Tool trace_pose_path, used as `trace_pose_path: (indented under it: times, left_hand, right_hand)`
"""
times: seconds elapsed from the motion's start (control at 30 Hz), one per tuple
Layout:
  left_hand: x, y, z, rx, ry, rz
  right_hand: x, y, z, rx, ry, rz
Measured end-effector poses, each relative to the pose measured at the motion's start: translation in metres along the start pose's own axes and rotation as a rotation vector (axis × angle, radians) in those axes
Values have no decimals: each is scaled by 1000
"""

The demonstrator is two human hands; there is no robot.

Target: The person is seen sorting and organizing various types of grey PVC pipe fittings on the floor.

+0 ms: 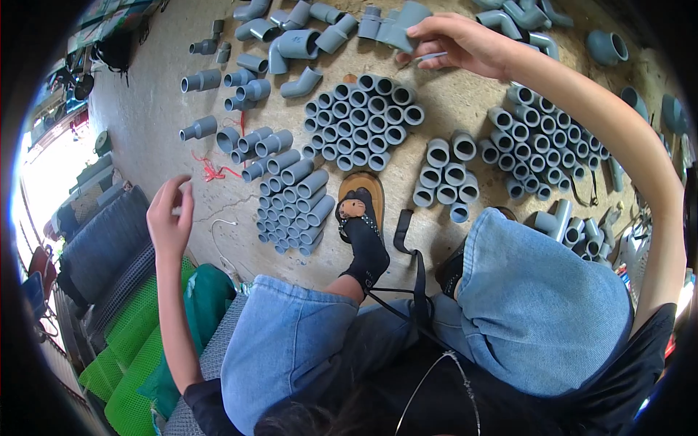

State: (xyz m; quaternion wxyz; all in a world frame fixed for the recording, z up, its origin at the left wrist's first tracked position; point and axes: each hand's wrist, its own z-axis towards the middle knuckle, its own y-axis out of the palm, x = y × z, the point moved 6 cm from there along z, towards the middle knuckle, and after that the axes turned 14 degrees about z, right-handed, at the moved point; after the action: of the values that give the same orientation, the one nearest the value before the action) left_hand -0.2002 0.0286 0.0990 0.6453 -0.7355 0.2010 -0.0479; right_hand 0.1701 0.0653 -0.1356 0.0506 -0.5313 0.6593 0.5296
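Observation:
At the top of the head view, my right hand (455,43) has its fingers at the lower rim of a grey PVC tee fitting (408,26). Beside that fitting, on its left, stands a smaller grey coupling (370,23). My left hand (170,218) is raised at the left with its fingers curled and a gap by the thumb; nothing shows in it. Below the right hand, a stack of grey couplings (360,117) lies with open ends facing me. Nearer the left hand is a tapering pile of grey couplings (294,204).
More couplings (531,139) are stacked at the right, with a smaller group (447,169) before my feet. Loose elbows (302,82) and reducers (200,80) lie on the concrete floor (158,125). Red string (212,170) and green mesh rolls (131,338) are at the left.

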Motion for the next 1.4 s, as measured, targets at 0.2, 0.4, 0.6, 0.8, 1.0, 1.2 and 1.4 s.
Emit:
trace_pose_path:
  times: [0.2, 0.4, 0.6, 0.8, 1.0, 1.2, 1.4]
  left_hand:
    - [52, 42, -26, -254, 352, -62]
    - [75, 89, -62, -297, 253, -342]
    - [116, 95, -74, -340, 471, -369]
    - [129, 112, -70, -312, 565, -400]
    - [154, 101, -43, -231, 661, -333]
    - [166, 111, -26, -249, 666, -203]
    - [170, 119, -8, -215, 617, -70]
  right_hand:
    - [-14, -23, -3, 153, 124, 453]
    - [-50, -44, 0, 188, -128, 273]
    - [-63, -79, -56, 341, -333, 184]
    - [-43, -90, -93, 591, -324, 327]
    - [-53, -75, -134, 588, -291, 172]
    - [-22, -71, -170, 491, -296, 191]
    - [-15, -74, -217, 621, -274, 151]
